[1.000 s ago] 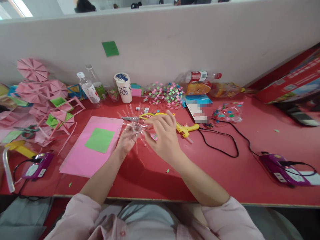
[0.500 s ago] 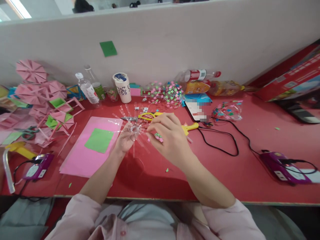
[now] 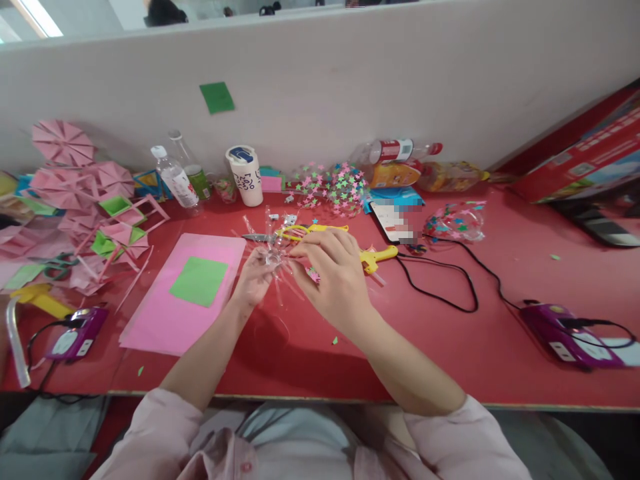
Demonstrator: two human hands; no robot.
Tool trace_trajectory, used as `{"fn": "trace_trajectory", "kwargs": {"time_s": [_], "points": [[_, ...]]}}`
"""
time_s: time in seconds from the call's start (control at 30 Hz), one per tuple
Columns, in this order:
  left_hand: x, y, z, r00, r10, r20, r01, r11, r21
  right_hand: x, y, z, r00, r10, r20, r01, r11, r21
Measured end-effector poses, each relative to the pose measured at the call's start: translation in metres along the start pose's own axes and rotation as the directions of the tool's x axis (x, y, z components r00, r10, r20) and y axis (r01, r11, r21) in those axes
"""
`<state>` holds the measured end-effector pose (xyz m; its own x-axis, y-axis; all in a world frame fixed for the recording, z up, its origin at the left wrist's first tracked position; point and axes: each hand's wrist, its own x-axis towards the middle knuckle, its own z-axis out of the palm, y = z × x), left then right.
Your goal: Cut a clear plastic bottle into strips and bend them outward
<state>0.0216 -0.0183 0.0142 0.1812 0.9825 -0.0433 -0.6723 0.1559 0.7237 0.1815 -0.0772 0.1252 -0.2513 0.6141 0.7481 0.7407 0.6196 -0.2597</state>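
Observation:
A clear plastic bottle top cut into thin strips (image 3: 273,256) is in front of me above the red table, its strips fanning out on several sides. My left hand (image 3: 254,277) is closed around its neck from the left. From the right, my right hand (image 3: 333,273) pinches at one of the strips, with thumb and forefinger together; the fingertips partly hide the strip. Just behind the hands lie yellow-handled scissors (image 3: 293,233). A yellow glue gun (image 3: 379,257) lies to the right of my right hand, its front part hidden.
Pink sheets (image 3: 150,327) with a green square (image 3: 199,281) lie left of my hands. Folded pink paper shapes (image 3: 75,180) are piled at far left. A white cup (image 3: 245,177), bottles (image 3: 175,180) and a phone (image 3: 393,220) stand or lie along the back. Purple power strips (image 3: 565,333) sit at both sides.
The cut bottle top has turned and tilted in my left hand, so its strips point more upward and bunch together. My right hand has shifted slightly left, towards it.

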Motion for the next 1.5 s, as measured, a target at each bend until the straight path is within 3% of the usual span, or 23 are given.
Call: {"fn": "trace_trajectory", "kwargs": {"time_s": [0.13,0.4,0.9,1.13,1.37,1.5], "points": [[0.000,-0.003,0.003,1.000,-0.007,-0.022,0.007,1.000,-0.008,0.000,0.008,0.010,0.999,0.004,-0.049,-0.006,0.999,-0.048],[0.001,-0.006,0.002,1.000,-0.016,-0.012,0.016,1.000,0.015,-0.002,0.017,0.021,1.000,0.007,-0.018,-0.007,1.000,-0.025],[0.000,-0.007,0.000,1.000,-0.019,0.005,0.019,1.000,0.015,-0.004,0.013,0.026,0.997,0.020,-0.074,-0.015,0.997,0.071],[-0.001,-0.006,0.003,0.999,-0.041,-0.011,0.041,0.999,0.000,-0.005,0.012,0.027,0.995,-0.001,-0.095,0.005,0.999,0.035],[-0.001,-0.008,0.002,1.000,-0.011,0.019,0.011,0.999,0.034,-0.005,0.011,0.028,0.997,0.006,-0.083,-0.002,0.998,0.056],[0.001,-0.008,0.000,1.000,0.003,0.008,-0.003,1.000,0.031,-0.005,0.009,0.027,0.999,0.052,-0.006,-0.051,0.992,0.115]]}}
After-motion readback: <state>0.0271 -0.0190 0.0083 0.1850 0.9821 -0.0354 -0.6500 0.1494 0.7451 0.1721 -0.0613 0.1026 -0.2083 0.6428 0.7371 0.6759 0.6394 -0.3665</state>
